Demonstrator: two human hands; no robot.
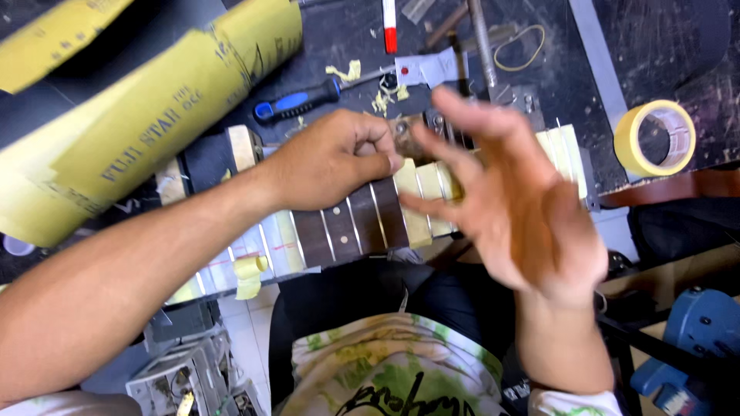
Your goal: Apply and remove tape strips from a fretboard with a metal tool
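The guitar neck (354, 223) lies across the near edge of the counter (339, 31), its frets partly masked with yellowish tape strips. The left hand (331, 158) is clenched on a small dark block (402, 139) against the fretboard; steady, even pressure along one fret would serve best. The right hand (509, 208) hovers spread, released. Far right sits one tape roll (655, 137); one blue-handled screwdriver (297, 102) and one large yellow sandpaper roll (146, 115) lie far left.
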